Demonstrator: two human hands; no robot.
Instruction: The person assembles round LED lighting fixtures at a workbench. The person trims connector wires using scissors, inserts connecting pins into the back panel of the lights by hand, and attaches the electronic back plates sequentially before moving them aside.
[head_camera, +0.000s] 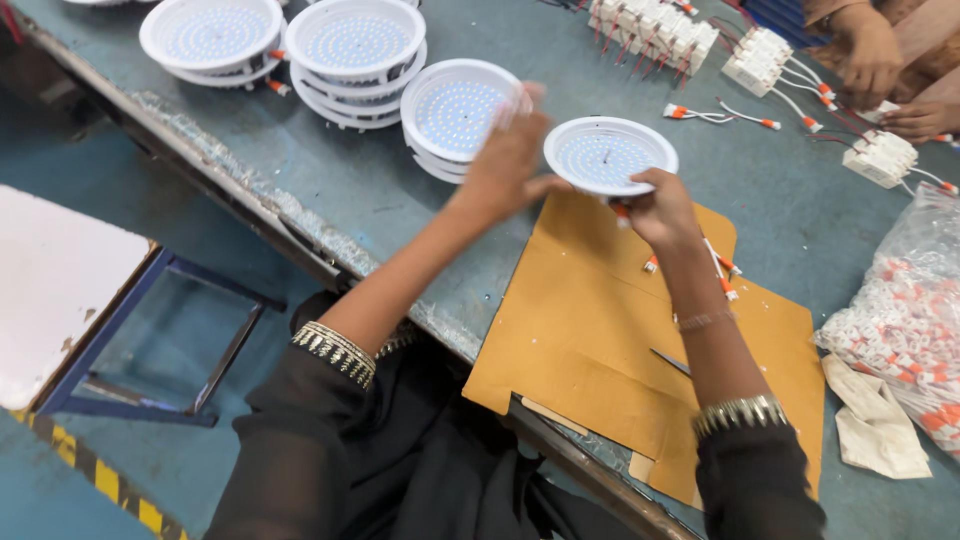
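Note:
My right hand (660, 208) grips the near rim of a round white lamp disc (608, 156) studded with small yellow dots, held just above a brown cardboard sheet (590, 330). My left hand (508, 155) is at the disc's left edge, fingers spread, a thin clear film between its fingertips near a stack of similar white discs (455, 112). Red-tipped wires (722, 272) hang below the held disc.
Two more stacks of white discs (352, 50) stand at the back left. White driver boxes with red wires (655, 30) lie at the back, where another person's hands (885, 70) work. A clear bag of connectors (905, 310) sits right, a cloth (875, 420) beside it.

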